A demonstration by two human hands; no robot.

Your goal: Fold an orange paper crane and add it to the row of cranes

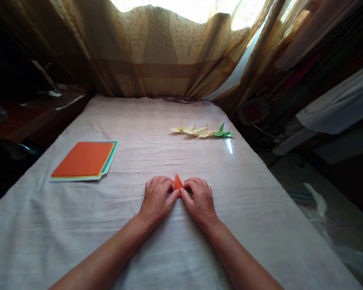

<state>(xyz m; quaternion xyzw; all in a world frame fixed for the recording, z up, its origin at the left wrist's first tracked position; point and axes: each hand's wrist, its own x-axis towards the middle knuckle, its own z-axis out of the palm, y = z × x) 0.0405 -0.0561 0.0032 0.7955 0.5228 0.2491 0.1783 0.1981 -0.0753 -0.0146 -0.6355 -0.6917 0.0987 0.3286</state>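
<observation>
A small folded piece of orange paper (178, 183) stands between my two hands, its pointed tip facing away from me. My left hand (159, 194) pinches its left side between thumb and fingers. From the right, my right hand (200, 197) grips the lower part in the same way, the thumbs close together at the near end. Fingers cover part of the folds. Both wrists rest low over the pale bedsheet (133, 241).
A stack of coloured square paper (83, 159), orange on top, lies at the left. Several cream folded paper cranes (193, 130) and a green paper crane (223, 132) form a row at the far right. Patterned curtains (160, 44) hang behind the bed.
</observation>
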